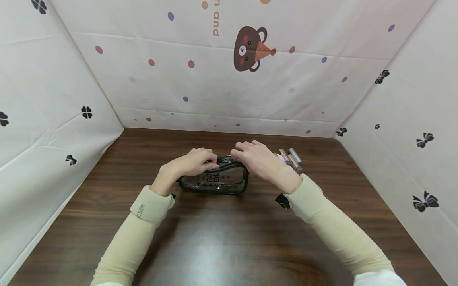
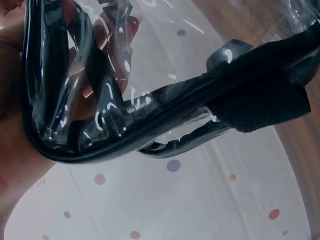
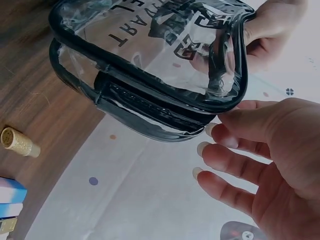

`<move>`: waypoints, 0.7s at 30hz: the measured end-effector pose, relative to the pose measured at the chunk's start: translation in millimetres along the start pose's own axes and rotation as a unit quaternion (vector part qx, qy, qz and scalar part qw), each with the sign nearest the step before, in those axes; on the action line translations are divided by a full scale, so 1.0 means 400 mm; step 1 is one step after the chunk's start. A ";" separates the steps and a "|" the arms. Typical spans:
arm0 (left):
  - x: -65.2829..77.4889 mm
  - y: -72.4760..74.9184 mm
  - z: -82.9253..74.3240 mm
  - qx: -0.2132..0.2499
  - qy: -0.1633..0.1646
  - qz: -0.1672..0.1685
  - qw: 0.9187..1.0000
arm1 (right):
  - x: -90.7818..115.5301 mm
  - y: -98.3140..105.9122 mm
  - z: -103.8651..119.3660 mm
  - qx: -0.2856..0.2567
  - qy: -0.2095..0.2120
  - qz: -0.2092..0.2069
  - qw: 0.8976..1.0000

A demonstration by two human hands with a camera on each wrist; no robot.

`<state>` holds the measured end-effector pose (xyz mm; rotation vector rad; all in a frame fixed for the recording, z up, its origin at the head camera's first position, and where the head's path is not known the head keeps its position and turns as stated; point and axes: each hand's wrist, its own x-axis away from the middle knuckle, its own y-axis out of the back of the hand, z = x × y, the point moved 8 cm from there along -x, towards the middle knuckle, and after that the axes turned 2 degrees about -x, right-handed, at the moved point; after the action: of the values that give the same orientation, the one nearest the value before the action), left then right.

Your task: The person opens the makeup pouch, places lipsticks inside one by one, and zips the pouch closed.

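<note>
A clear zippered travel pouch [image 1: 229, 176] with black piping and printed lettering stands on the brown table. My left hand [image 1: 195, 163] grips its upper left side, with the thumb over the front edge. At the pouch's upper right corner is my right hand [image 1: 262, 163]. In the right wrist view, thumb and forefinger of the right hand [image 3: 272, 145] pinch at the corner by the black zipper [image 3: 155, 105], while the other fingers extend apart from it. Through the clear plastic in the left wrist view, part of the left hand [image 2: 12, 100] shows behind the black trim [image 2: 105, 142].
Several small cosmetic tubes, one of them silver [image 1: 295, 156], lie on the table [image 1: 322, 171] right of the pouch, partly hidden by the right hand. A gold tube [image 3: 20, 142] and a blue-and-pink box [image 3: 11, 191] appear in the right wrist view. Patterned white sheets [image 1: 214, 87] enclose the table's back and sides.
</note>
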<state>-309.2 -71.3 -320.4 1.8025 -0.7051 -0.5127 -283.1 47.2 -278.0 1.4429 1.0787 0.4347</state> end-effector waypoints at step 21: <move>0.011 -0.002 0.034 0.010 0.003 -0.005 1.000 | 0.040 -0.024 -0.084 -0.034 -0.073 0.011 0.997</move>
<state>-314.6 -83.3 -325.7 1.8256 -0.6986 -0.5078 -305.2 78.1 -284.9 1.4052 0.9238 0.3724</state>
